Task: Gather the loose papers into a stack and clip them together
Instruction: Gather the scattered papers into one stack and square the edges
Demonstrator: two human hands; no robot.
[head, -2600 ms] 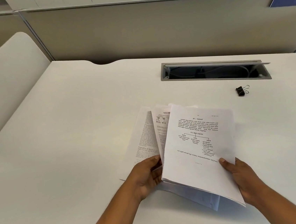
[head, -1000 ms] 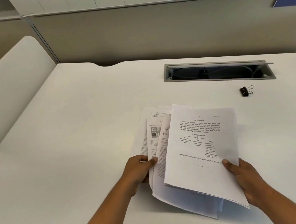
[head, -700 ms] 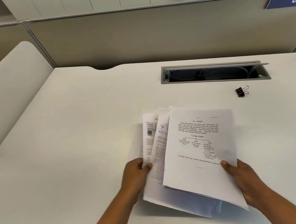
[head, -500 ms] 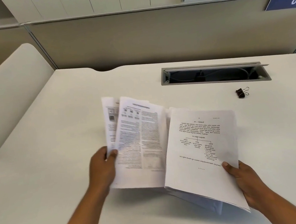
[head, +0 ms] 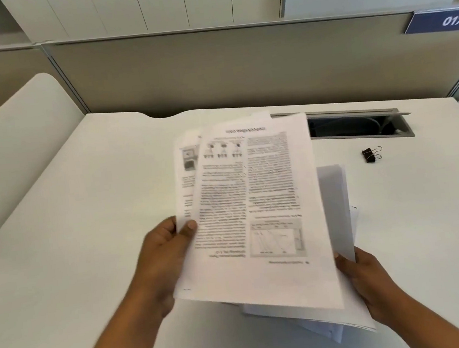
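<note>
One view only, from a camera on the person's head, facing forward and down over the white desk (head: 88, 245), so no second view shares anything with it. It sits close: both forearms enter from 6 o'clock, with the left hand (head: 163, 254) and right hand (head: 367, 281) low in the frame and the papers (head: 255, 213) filling the centre. The wide lens reaches the cable slot (head: 359, 129) and binder clip (head: 372, 154) toward 2 o'clock, and the partition (head: 211, 68) across 12 o'clock, with its number sign (head: 441, 21) at upper right.
</note>
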